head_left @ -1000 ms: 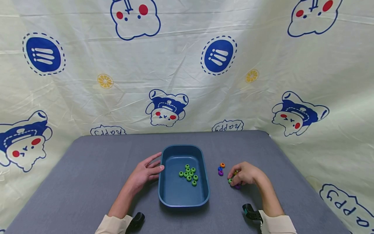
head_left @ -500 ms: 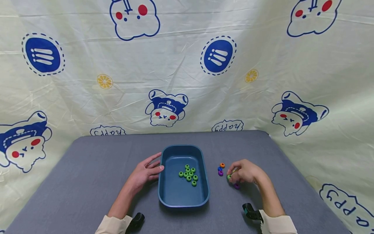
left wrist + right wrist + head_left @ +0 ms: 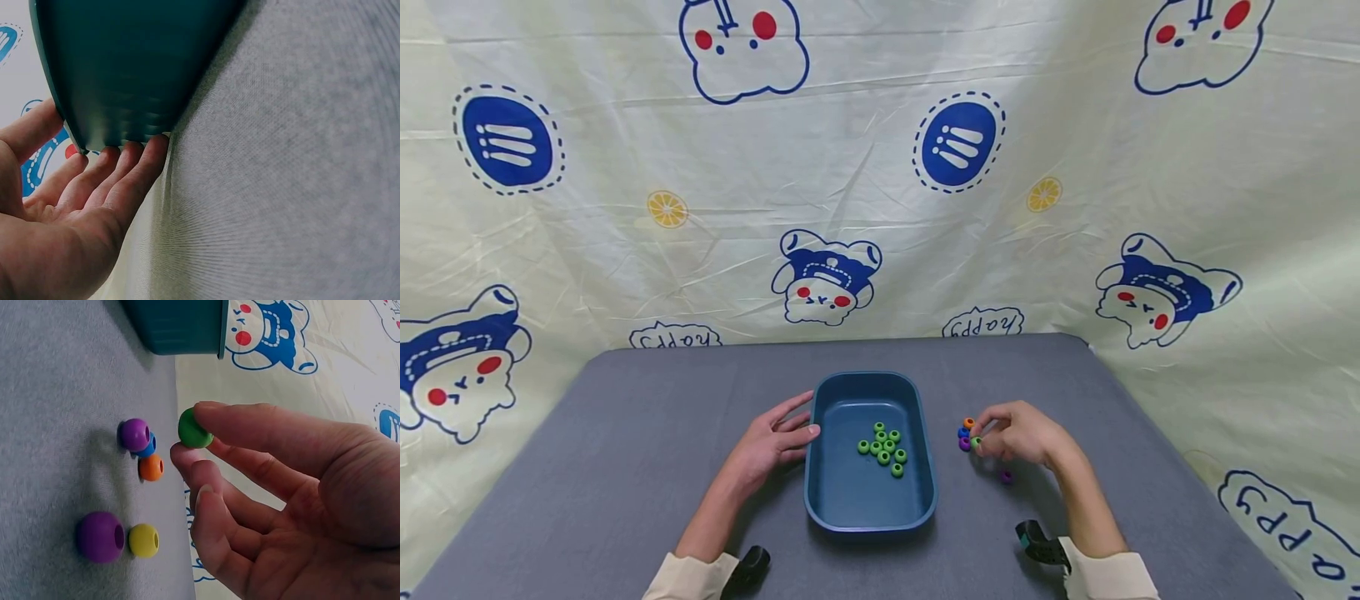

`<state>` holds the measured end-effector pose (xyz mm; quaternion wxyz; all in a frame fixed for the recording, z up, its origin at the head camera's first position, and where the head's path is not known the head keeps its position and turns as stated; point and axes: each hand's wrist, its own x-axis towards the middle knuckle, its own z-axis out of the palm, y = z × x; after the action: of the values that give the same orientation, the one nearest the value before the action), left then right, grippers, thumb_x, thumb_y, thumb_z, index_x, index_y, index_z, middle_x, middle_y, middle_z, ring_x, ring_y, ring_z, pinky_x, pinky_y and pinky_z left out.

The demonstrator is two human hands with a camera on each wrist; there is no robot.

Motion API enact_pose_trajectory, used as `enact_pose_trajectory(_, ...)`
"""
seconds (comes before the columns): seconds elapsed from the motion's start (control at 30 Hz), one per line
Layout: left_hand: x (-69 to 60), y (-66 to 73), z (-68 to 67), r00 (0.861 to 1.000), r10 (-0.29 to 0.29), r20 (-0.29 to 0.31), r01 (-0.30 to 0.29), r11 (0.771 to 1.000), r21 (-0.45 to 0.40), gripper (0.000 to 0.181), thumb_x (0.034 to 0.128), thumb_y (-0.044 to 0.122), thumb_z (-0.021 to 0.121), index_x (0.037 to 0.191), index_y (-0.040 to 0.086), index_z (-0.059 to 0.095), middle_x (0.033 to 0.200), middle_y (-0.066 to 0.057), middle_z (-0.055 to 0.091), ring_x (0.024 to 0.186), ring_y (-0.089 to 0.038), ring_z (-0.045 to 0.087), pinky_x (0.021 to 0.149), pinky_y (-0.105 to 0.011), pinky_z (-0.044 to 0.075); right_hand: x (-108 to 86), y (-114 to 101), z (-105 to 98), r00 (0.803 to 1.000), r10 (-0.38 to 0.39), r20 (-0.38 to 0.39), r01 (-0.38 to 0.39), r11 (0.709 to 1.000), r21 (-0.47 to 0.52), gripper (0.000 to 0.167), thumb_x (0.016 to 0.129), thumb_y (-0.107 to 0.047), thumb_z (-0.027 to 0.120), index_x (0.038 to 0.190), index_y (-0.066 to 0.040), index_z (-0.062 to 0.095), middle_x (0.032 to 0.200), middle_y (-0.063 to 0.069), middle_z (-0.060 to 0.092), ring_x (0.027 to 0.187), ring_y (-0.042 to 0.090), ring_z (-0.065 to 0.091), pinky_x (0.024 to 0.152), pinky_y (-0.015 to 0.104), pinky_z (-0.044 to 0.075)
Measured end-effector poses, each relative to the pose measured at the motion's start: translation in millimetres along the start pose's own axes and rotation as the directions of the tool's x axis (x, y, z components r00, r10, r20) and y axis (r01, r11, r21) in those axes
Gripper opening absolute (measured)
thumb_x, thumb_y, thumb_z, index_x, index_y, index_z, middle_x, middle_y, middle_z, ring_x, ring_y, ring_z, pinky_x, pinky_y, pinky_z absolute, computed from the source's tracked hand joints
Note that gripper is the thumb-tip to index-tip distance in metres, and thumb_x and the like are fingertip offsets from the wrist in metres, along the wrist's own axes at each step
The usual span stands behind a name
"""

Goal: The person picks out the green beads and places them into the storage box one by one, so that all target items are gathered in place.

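My right hand point(image 3: 1024, 435) pinches a green bead point(image 3: 194, 429) between thumb and forefinger, held above the table to the right of the blue tray point(image 3: 871, 504). Below and near it lie an orange bead point(image 3: 151, 467), a blue bead point(image 3: 147, 446) and a purple bead point(image 3: 134, 435), close together. A second purple bead point(image 3: 100, 537) and a yellow bead point(image 3: 144, 540) lie nearer the person; in the head view the hand hides the yellow one. My left hand point(image 3: 767, 440) touches the tray's left side with nearly straight fingers, its thumb at the rim. Several green beads point(image 3: 883, 457) lie inside the tray.
A grey cloth-covered table point(image 3: 677, 417) carries the tray and beads. Behind it hangs a pale printed curtain point(image 3: 865, 183). Each wrist wears a black device, one of them a right wrist device point(image 3: 1041, 546).
The right hand has lifted the green bead and moved left and away from the person, toward the tray. This uncovers the nearer purple bead. The left hand and tray hold still.
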<state>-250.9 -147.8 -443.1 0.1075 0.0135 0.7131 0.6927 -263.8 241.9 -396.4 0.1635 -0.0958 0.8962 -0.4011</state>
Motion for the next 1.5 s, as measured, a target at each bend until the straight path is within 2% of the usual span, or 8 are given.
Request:
enact_pose_trajectory(0.17,0.0,-0.3,-0.2,1.000,0.000,0.002,0.000,1.000,-0.003,0.061,0.0967,0.017,0.070,0.153,0.019,0.047,0.155,-0.020,0.046,0.131,-0.035,0.060,0.097,-0.045,0.057,1.1,-5.5,2.8,0.999,-0.030,-0.019,0.030,1.000,-0.004,0.019,0.082,-0.006,0.075,0.101,-0.003,0.072,0.085,0.004,0.070,0.071,0.018,0.059,0.064,0.035,0.051)
enact_pose_trajectory(0.4,0.1,-0.4,-0.3,1.000,0.008,0.003,-0.008,1.000,-0.004,0.062,0.0957,0.019,0.072,0.153,0.019,0.047,0.155,-0.020,0.046,0.130,-0.035,0.060,0.097,-0.045,0.057,3.1,-13.9,6.0,0.996,-0.055,-0.075,0.053,0.998,-0.020,0.015,0.084,-0.009,0.076,0.098,-0.007,0.073,0.081,0.003,0.069,0.065,0.016,0.055,0.055,0.028,0.042)
enact_pose_trajectory(0.7,-0.8,-0.2,-0.3,1.000,0.009,0.000,-0.009,1.000,0.004,0.061,0.0962,0.018,0.071,0.153,0.019,0.047,0.155,-0.021,0.046,0.132,-0.036,0.058,0.097,-0.045,0.057,3.8,-23.5,13.2,0.988,-0.091,-0.122,0.087,0.996,-0.035,0.012,0.086,-0.010,0.076,0.097,-0.008,0.074,0.087,0.004,0.074,0.075,0.018,0.063,0.063,0.031,0.050)
enact_pose_trajectory(0.87,-0.8,-0.4,-0.2,1.000,0.007,0.003,-0.007,1.000,0.002,0.060,0.0968,0.017,0.070,0.153,0.018,0.047,0.156,-0.021,0.046,0.132,-0.036,0.059,0.097,-0.045,0.057,5.1,-28.6,16.6,0.984,-0.120,-0.133,0.118,0.993,-0.021,0.013,0.085,-0.010,0.077,0.098,-0.006,0.074,0.087,0.006,0.075,0.075,0.019,0.065,0.064,0.031,0.051)
enact_pose_trajectory(1.17,-1.3,-0.1,-0.1,1.000,0.002,0.005,-0.002,1.000,0.005,0.061,0.0967,0.019,0.070,0.153,0.019,0.046,0.156,-0.020,0.045,0.131,-0.036,0.060,0.098,-0.045,0.056,5.9,-36.7,24.2,0.979,-0.118,-0.169,0.117,0.993,-0.014,0.013,0.085,-0.012,0.078,0.097,-0.007,0.075,0.086,0.005,0.075,0.077,0.025,0.068,0.064,0.033,0.053)
enact_pose_trajectory(1.5,-0.8,0.8,0.4,1.000,0.003,0.005,-0.003,1.000,0.001,0.059,0.0978,0.016,0.068,0.153,0.019,0.046,0.156,-0.020,0.045,0.131,-0.036,0.059,0.098,-0.045,0.056,6.9,-45.6,33.2,0.962,-0.128,-0.242,0.116,0.991,-0.062,0.013,0.086,-0.017,0.078,0.098,-0.014,0.078,0.090,0.001,0.076,0.080,0.016,0.068,0.065,0.031,0.053)
